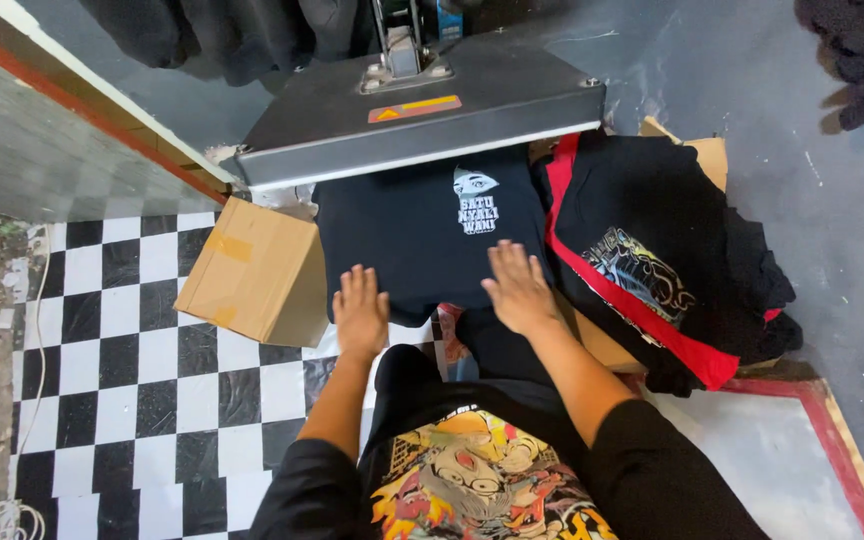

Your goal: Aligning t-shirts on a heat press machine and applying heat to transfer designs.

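Note:
A black T-shirt (412, 230) with a small white chest print lies flat on the lower plate of a heat press. The grey upper platen (422, 110) hangs raised above its far end. My left hand (360, 312) rests palm down on the shirt's near left edge, fingers apart. On the near right part of the shirt lies my right hand (517, 288), also flat with fingers spread. Neither hand holds anything.
A stack of black shirts (672, 250) with red trim and a colourful print lies to the right on cardboard. A brown cardboard box (252, 270) stands at the left on a black-and-white checkered floor (132, 380). Dark garments hang at the back.

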